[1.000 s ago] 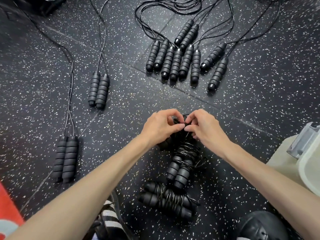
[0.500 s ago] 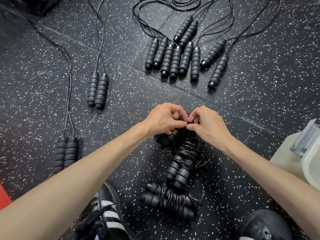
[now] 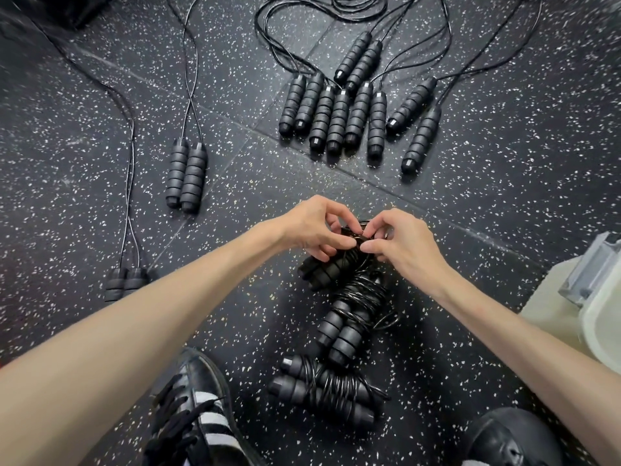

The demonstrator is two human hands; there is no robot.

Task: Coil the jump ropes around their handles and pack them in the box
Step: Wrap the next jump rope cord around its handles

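Change: almost none, both hands still up at top of rope bundle (image 3: 339, 267) on floor | left hand (image 3: 316, 230) and right hand (image 3: 400, 243) grip: pinching cord end, tucking | two coiled ropes (image 3: 322, 390) waiting below | box (image 3: 591, 297) far right, nothing packed yet

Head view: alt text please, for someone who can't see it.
Both hands, left hand and right hand, pinch cord on a jump rope bundle over speckled black floor. Two coiled ropes lie nearer; uncoiled ropes lie beyond.
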